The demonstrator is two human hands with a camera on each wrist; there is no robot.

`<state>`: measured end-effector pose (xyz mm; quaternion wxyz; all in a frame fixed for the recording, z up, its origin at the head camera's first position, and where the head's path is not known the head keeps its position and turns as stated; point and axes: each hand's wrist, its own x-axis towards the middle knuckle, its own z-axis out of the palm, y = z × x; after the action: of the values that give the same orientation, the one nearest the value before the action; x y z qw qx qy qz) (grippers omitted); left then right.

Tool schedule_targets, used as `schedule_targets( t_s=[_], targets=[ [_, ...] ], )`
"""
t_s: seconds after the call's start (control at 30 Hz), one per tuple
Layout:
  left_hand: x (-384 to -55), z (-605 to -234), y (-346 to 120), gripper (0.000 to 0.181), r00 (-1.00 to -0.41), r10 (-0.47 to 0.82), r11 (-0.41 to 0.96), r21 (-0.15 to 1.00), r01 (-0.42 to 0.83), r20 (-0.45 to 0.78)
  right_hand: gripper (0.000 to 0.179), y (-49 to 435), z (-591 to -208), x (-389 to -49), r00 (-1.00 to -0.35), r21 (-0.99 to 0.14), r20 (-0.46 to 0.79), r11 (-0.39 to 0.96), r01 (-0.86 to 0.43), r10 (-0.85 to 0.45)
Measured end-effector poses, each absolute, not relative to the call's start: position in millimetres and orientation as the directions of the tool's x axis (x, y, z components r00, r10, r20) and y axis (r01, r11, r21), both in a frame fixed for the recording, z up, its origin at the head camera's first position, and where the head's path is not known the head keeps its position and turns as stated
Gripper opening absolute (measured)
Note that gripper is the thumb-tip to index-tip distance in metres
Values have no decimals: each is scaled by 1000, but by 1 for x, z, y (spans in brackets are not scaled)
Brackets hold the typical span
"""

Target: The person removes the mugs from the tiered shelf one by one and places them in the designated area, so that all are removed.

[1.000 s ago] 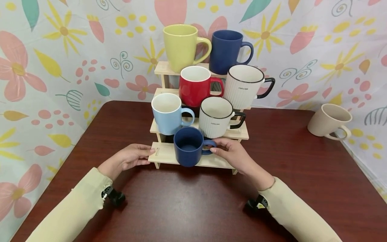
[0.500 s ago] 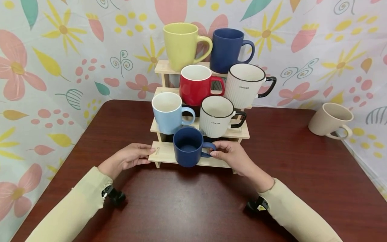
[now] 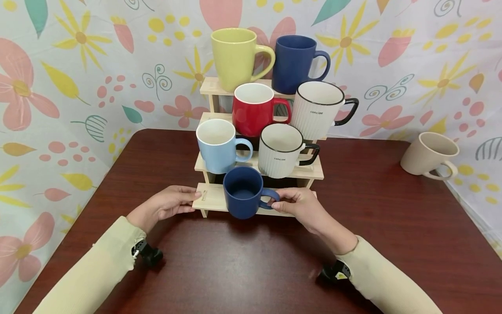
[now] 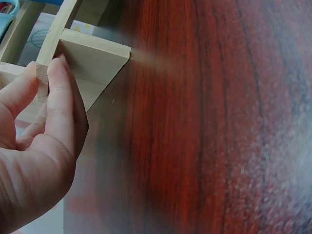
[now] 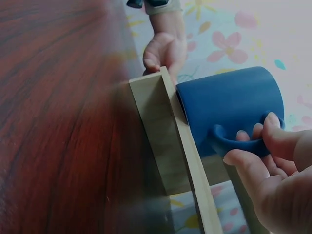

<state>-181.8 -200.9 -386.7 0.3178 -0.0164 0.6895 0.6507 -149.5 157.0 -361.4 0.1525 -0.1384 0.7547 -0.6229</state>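
A navy mug (image 3: 243,194) stands upright at the bottom step of a pale wooden tiered rack (image 3: 213,200), its handle pointing right. My right hand (image 3: 300,207) pinches that handle between thumb and fingers, which the right wrist view shows closely around the blue mug (image 5: 231,107). At the step's left end my left hand (image 3: 176,204) grips the board's edge. In the left wrist view, thumb and fingers (image 4: 61,97) pinch the wooden end from both sides. A light blue mug (image 3: 217,150) and a ribbed white mug (image 3: 278,157) stand one step higher.
Higher on the rack are a red mug (image 3: 252,115), another ribbed white mug (image 3: 315,109), a yellow mug (image 3: 235,61) and a second navy mug (image 3: 294,65). A beige mug (image 3: 421,155) lies tilted at the right of the dark wooden table (image 3: 235,270). Floral cloth (image 3: 157,52) hangs behind.
The front navy mug's handle has swung a little toward the front, and my right hand has shifted slightly nearer with it. My left hand keeps its place on the board.
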Motion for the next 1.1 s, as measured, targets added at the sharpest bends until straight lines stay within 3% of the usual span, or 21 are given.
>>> schedule_targets(
  t_s=[0.2, 0.43, 0.73, 1.1],
  targets=[
    [-182, -386, -201, 58, -798, 381, 159, 883, -441, -467, 21, 153, -358, -145, -933, -958, -31, 276, -75, -360],
    [-182, -387, -200, 56, -801, 369, 162, 881, -445, -472, 24, 153, -357, -140, -936, -972, -29, 228, -56, -352],
    [-182, -387, -200, 56, -805, 369, 158, 885, -438, -464, 17, 161, -352, -132, -932, -948, 56, 275, -162, -357],
    [-182, -387, -200, 56, -803, 371, 160, 884, -439, -466, 22, 173, -345, -121, -938, -965, 41, 228, -126, -345]
  ],
)
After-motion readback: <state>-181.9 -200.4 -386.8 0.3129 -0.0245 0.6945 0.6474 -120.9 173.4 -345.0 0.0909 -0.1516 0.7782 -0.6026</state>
